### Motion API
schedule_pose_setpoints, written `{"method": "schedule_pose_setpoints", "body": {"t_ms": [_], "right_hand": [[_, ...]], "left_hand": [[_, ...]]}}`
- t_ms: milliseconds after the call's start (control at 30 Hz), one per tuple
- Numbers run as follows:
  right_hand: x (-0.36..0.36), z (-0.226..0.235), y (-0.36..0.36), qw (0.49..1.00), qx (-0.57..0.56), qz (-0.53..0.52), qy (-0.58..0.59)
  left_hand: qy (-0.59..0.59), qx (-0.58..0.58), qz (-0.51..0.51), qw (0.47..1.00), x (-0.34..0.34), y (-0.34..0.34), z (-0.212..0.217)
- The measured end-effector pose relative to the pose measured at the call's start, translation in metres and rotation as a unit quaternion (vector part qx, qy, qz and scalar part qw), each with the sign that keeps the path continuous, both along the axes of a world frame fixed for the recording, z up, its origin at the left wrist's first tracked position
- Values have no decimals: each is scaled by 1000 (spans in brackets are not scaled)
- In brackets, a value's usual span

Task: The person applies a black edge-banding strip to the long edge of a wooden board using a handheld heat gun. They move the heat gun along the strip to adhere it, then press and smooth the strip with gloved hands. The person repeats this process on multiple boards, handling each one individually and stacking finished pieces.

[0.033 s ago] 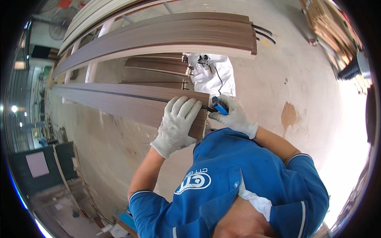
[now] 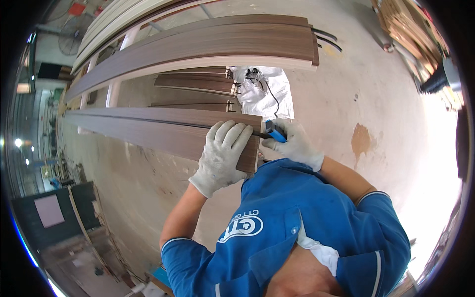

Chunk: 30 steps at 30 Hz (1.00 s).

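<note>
Clamped around a blue-handled tool (image 2: 276, 131), the gloved right hand (image 2: 299, 147) sits near the centre of the frame, at the end of a brown board (image 2: 158, 132). Gloved fingers of the left hand (image 2: 220, 157) lie together across the board and its black strip (image 2: 163, 120); whether they clamp or only press, I cannot tell. Beyond, at upper centre, are a white sheet (image 2: 279, 84) and another brown board (image 2: 222, 42); a fan (image 2: 69, 39) stands at upper left.
</note>
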State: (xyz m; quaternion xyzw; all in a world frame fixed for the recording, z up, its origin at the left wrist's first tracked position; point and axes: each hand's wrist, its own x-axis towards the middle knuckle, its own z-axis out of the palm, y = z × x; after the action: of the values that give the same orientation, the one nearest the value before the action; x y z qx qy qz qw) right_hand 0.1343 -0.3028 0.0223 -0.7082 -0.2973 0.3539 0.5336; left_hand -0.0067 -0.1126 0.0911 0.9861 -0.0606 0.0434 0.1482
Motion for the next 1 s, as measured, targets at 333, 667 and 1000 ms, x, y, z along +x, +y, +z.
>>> {"method": "schedule_pose_setpoints", "body": {"t_ms": [333,667,1000], "right_hand": [[42,23,-1,970,-85,78,212],[-13,27,-2,998,-46,32,-22],[-51,-2,-19,977,43,-210,6]], "left_hand": [[-15,5,-100,995,12,23,-13],[51,-2,-163,985,36,29,-10],[35,24,-127,991,17,25,-7]]}}
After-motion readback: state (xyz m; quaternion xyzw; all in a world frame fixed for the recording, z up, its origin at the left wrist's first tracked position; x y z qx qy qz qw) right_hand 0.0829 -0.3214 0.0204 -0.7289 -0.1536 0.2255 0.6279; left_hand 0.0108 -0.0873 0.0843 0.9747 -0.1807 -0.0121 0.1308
